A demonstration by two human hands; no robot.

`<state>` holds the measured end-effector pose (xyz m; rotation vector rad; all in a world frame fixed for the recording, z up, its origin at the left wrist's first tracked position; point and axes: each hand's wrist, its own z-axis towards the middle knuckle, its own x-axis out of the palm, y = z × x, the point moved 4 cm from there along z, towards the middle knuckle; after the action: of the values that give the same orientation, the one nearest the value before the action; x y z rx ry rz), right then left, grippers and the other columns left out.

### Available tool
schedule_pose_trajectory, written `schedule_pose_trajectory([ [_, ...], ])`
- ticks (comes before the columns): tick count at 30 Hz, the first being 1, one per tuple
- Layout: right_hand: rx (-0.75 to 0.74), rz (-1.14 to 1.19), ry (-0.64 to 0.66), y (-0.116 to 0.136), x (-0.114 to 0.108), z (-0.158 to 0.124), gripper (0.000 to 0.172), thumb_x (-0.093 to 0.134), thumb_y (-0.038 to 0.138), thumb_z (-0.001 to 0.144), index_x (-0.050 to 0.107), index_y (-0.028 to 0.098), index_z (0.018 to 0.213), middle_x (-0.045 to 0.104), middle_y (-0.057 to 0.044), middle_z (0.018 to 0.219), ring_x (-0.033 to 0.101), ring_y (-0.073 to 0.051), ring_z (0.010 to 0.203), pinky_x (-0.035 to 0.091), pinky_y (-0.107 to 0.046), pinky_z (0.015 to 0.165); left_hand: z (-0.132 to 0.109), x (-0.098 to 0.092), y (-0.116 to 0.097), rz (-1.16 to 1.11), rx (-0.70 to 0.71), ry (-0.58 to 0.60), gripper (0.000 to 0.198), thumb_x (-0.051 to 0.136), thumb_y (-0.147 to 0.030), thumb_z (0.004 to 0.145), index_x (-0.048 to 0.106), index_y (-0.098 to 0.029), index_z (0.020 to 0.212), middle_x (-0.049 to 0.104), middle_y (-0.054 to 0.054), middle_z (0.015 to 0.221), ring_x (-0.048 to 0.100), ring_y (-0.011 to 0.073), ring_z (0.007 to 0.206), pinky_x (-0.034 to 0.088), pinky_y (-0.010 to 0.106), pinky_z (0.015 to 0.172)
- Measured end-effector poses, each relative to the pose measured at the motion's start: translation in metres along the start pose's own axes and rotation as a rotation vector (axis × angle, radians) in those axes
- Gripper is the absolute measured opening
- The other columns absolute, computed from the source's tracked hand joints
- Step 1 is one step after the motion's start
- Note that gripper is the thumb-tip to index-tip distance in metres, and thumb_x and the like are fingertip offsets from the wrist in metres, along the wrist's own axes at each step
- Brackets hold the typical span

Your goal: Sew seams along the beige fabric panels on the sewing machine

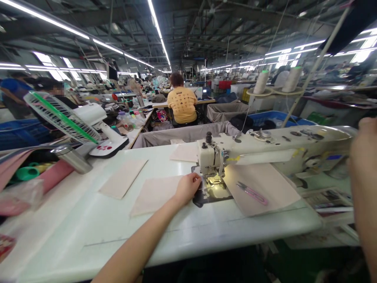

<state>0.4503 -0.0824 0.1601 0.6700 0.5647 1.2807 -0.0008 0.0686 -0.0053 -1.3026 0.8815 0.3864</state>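
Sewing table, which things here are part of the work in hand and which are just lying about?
In use: left hand on the near fabric piece, at the presser foot of the sewing machine; right hand raised by its right end.
Lying about: pink snips, second fabric piece, steel flask, desk fan, thread cones.

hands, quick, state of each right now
left hand: fingers curled on the fabric piece at the sewing machine, grip unclear
right hand: blurred at the frame edge, cannot tell
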Motion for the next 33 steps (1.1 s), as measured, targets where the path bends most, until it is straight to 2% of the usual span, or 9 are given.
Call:
schedule_pose_trajectory([
  [3, -0.049, 0.171, 0.329, 0.033, -0.034, -0.102, 0.041, 0.063, 0.046, 0.090, 0.073, 0.010, 0.107, 0.076, -0.018, 0.095, 0.071, -0.021, 0.080, 0.050, -0.037, 0.073, 0.004, 0.001, -0.001, 0.052, 0.016, 0.014, 0.019, 0.056, -0.022, 0.088, 0.074, -0.018, 0.082, 0.068, 0.001, 0.069, 0.060, 0.0149, 0.063, 0.036, 0.023, 0.058],
  [5, 0.005, 0.175, 0.758, 0.050, -0.043, -0.185, 0.036, 0.061, 0.050, 0.090, 0.073, 0.017, 0.098, 0.076, -0.011, 0.086, 0.069, -0.019, 0.071, 0.053, -0.033, 0.071, 0.004, 0.003, -0.003, 0.086, 0.030, 0.028, 0.019, 0.056, -0.021, 0.088, 0.074, -0.018, 0.082, 0.069, 0.002, 0.071, 0.061, 0.0150, 0.064, 0.036, 0.022, 0.058],
  [7, 0.136, 0.219, 1.039, 0.061, -0.047, -0.254, 0.038, 0.054, 0.051, 0.091, 0.072, 0.018, 0.093, 0.074, -0.007, 0.075, 0.065, -0.018, 0.060, 0.053, -0.030, 0.059, 0.002, 0.005, -0.004, 0.119, 0.041, 0.037, 0.019, 0.056, -0.020, 0.088, 0.074, -0.019, 0.084, 0.070, 0.002, 0.072, 0.063, 0.0155, 0.065, 0.037, 0.022, 0.058],
  [9, 0.121, 0.271, 1.176, 0.071, -0.043, -0.300, 0.034, 0.050, 0.045, 0.094, 0.070, 0.018, 0.093, 0.071, -0.006, 0.073, 0.063, -0.018, 0.057, 0.053, -0.030, 0.056, -0.001, 0.007, -0.006, 0.143, 0.051, 0.037, 0.019, 0.056, -0.021, 0.089, 0.075, -0.019, 0.086, 0.071, 0.002, 0.074, 0.064, 0.0164, 0.068, 0.038, 0.023, 0.060],
  [10, 0.038, 0.299, 1.167, 0.077, -0.040, -0.313, 0.030, 0.048, 0.040, 0.095, 0.069, 0.018, 0.095, 0.072, -0.007, 0.080, 0.067, -0.020, 0.068, 0.055, -0.032, 0.065, -0.002, 0.008, -0.007, 0.151, 0.057, 0.034, 0.019, 0.056, -0.022, 0.089, 0.075, -0.020, 0.087, 0.071, 0.002, 0.075, 0.064, 0.0168, 0.069, 0.039, 0.023, 0.061],
  [12, -0.154, 0.294, 1.111, 0.087, -0.030, -0.327, 0.029, 0.041, 0.030, 0.096, 0.067, 0.018, 0.097, 0.071, -0.012, 0.097, 0.068, -0.024, 0.093, 0.054, -0.037, 0.085, -0.005, 0.009, -0.010, 0.157, 0.072, 0.028, 0.020, 0.055, -0.023, 0.090, 0.075, -0.021, 0.088, 0.072, 0.003, 0.079, 0.065, 0.0173, 0.073, 0.040, 0.023, 0.063],
  [14, -0.262, 0.170, 1.112, 0.092, -0.017, -0.336, 0.030, 0.037, 0.022, 0.097, 0.066, 0.016, 0.101, 0.070, -0.014, 0.105, 0.067, -0.025, 0.103, 0.051, -0.038, 0.093, -0.006, 0.010, -0.013, 0.157, 0.087, 0.019, 0.019, 0.055, -0.021, 0.090, 0.074, -0.021, 0.088, 0.073, 0.003, 0.085, 0.067, 0.0177, 0.080, 0.041, 0.023, 0.067],
  [20, -0.245, -0.290, 1.251, 0.092, 0.021, -0.357, 0.028, 0.041, 0.017, 0.098, 0.069, 0.015, 0.094, 0.074, -0.012, 0.086, 0.070, -0.022, 0.081, 0.048, -0.027, 0.072, -0.004, 0.012, -0.015, 0.144, 0.095, 0.008, 0.020, 0.055, -0.020, 0.089, 0.073, -0.022, 0.084, 0.073, 0.003, 0.090, 0.067, 0.0182, 0.084, 0.043, 0.024, 0.068],
  [33, -0.220, -0.416, 1.184, 0.082, 0.029, -0.355, 0.019, 0.054, 0.025, 0.094, 0.070, 0.015, 0.089, 0.072, -0.011, 0.076, 0.068, -0.023, 0.073, 0.042, -0.027, 0.062, -0.004, 0.013, -0.014, 0.136, 0.130, 0.049, 0.024, 0.051, -0.021, 0.094, 0.073, -0.022, 0.086, 0.072, 0.003, 0.095, 0.066, 0.0178, 0.089, 0.044, 0.023, 0.071],
])
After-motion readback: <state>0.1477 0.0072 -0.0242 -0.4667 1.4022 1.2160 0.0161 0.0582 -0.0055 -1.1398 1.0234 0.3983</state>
